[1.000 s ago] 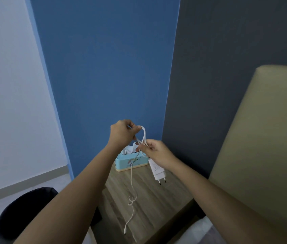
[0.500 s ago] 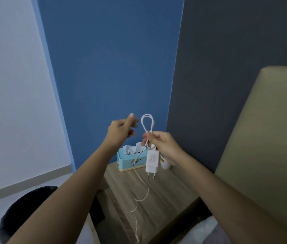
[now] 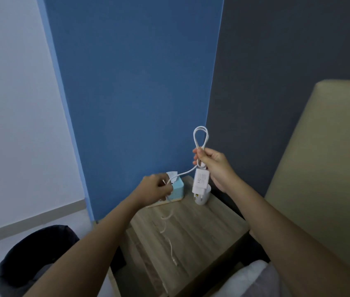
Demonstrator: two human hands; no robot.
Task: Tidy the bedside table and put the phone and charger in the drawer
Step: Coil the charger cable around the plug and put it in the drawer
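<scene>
Charger point(image 3: 199, 181): white plug, hanging over the bedside table point(image 3: 191, 234) from my right hand point(image 3: 214, 166), which pinches a cable point(image 3: 201, 136) loop. My left hand point(image 3: 154, 189) grips the cable lower, left; the tail trails across the tabletop. Far edge: blue tissue box point(image 3: 177, 189), small white container point(image 3: 203, 198).

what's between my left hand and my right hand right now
In the head view, a taut stretch of white charger cable spans from left hand to right hand.

A light-blue tissue box point(image 3: 178, 188) and small white cup point(image 3: 202, 199) stand against the wall; a black bin point(image 3: 32, 256) sits on the floor.
</scene>
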